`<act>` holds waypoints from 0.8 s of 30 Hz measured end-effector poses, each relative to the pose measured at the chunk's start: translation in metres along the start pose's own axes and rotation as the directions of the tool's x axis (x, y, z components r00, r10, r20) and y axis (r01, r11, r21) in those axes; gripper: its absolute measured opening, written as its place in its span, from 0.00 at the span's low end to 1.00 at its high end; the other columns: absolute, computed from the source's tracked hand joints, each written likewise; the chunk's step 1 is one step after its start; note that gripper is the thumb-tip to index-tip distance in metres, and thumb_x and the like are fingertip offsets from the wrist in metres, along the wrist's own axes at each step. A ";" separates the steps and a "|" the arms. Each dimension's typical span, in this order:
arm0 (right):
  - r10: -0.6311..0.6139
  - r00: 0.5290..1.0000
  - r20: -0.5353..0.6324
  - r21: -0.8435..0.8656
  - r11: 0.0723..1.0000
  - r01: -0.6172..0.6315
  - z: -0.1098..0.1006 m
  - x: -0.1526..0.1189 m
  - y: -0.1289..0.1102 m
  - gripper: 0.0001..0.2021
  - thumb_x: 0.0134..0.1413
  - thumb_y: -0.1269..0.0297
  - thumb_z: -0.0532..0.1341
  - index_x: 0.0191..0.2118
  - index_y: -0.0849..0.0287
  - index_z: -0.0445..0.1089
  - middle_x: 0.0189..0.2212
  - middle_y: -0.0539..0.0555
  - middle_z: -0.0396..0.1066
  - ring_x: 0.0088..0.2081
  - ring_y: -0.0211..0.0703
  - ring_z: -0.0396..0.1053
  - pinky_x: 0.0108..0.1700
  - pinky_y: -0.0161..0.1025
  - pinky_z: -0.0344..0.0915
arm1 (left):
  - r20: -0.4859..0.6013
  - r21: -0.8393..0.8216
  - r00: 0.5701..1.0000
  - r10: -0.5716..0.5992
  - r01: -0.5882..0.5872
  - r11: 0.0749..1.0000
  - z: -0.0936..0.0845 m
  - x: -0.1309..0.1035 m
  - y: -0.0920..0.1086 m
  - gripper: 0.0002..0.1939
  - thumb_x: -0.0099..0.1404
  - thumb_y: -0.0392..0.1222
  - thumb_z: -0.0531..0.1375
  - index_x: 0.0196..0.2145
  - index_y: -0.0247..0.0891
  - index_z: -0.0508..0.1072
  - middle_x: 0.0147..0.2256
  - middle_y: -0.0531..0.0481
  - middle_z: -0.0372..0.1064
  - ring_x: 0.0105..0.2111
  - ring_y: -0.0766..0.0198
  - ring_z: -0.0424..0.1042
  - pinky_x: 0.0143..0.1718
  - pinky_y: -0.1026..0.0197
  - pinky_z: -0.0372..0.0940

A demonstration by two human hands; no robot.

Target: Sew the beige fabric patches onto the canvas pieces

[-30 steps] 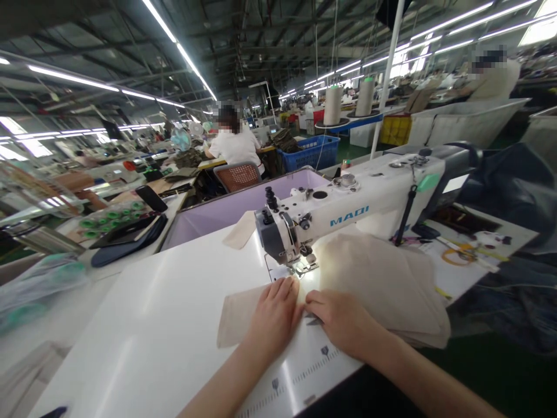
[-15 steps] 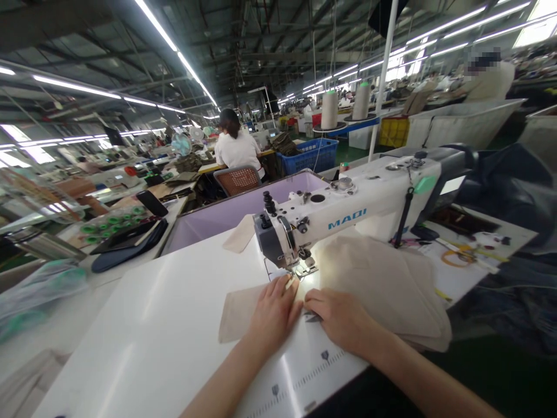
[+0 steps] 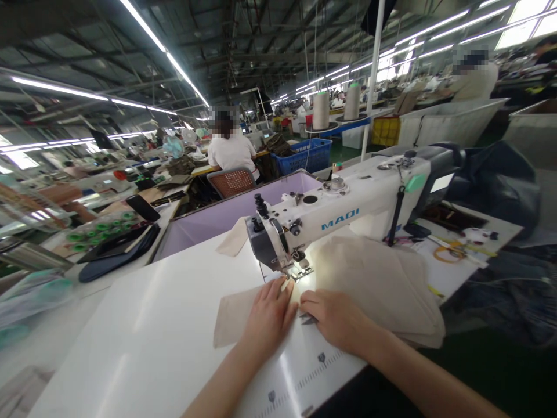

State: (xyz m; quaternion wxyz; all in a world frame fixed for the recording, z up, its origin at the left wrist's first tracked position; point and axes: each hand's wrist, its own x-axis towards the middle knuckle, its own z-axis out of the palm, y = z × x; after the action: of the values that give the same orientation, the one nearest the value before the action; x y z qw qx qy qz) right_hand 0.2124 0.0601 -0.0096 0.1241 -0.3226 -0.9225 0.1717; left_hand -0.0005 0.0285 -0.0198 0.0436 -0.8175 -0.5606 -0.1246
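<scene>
A white sewing machine (image 3: pixel 348 203) stands on the white table, its lamp lighting the needle area. My left hand (image 3: pixel 272 310) lies on a beige fabric piece (image 3: pixel 230 316), fingers pressed together close to the presser foot (image 3: pixel 302 273). Just to its right, my right hand (image 3: pixel 333 313) is closed, with thumb and index finger pinching at the fabric edge; small metal snips (image 3: pixel 308 318) show under its fingers. A stack of beige fabric (image 3: pixel 378 278) lies under the machine arm. Another beige piece (image 3: pixel 234 237) rests left of the machine head.
Behind the table is a lilac-lined bin (image 3: pixel 235 209). A person in a white top (image 3: pixel 232 152) sits beyond it, near a blue basket (image 3: pixel 304 157). Thread cones (image 3: pixel 321 110) stand behind the machine. Yellow tape (image 3: pixel 448 253) and small tools lie at right; a dark tray (image 3: pixel 117 247) is at left.
The whole view has shifted slightly, so things appear a little further left. Both hands stay at nearly the same place by the presser foot.
</scene>
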 end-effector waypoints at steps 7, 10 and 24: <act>-0.010 1.000 0.021 -0.015 1.000 0.010 -0.003 -0.005 -0.003 0.10 0.67 0.73 0.53 0.43 0.58 0.72 0.42 0.53 0.75 0.42 0.46 0.70 0.39 0.38 0.59 | -0.001 0.028 0.999 0.045 -0.045 0.999 -0.005 -0.008 0.008 0.21 0.75 0.46 0.53 0.60 0.36 0.69 0.60 0.37 0.68 0.60 0.45 0.66 0.59 0.40 0.68; 0.004 1.000 0.024 0.010 1.000 -0.004 -0.004 -0.009 -0.004 0.11 0.65 0.75 0.53 0.44 0.58 0.71 0.43 0.53 0.75 0.42 0.45 0.70 0.40 0.38 0.60 | 0.019 -0.028 0.991 0.131 -0.131 0.991 -0.011 -0.018 0.017 0.19 0.75 0.41 0.52 0.60 0.37 0.70 0.57 0.40 0.71 0.58 0.49 0.70 0.57 0.45 0.71; 0.010 1.000 0.022 -0.019 1.000 -0.009 -0.008 0.015 0.003 0.09 0.63 0.75 0.55 0.41 0.58 0.72 0.41 0.54 0.75 0.41 0.45 0.71 0.40 0.38 0.60 | 0.011 -0.141 0.978 0.210 -0.207 0.968 -0.025 -0.005 0.004 0.17 0.75 0.39 0.51 0.56 0.40 0.74 0.52 0.43 0.74 0.54 0.53 0.72 0.56 0.50 0.72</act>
State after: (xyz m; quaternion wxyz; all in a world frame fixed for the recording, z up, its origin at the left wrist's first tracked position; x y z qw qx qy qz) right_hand 0.2052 0.0738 -0.0013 0.1102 -0.3264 -0.9238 0.1669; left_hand -0.0020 0.0171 0.0030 -0.0079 -0.8745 -0.4620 -0.1475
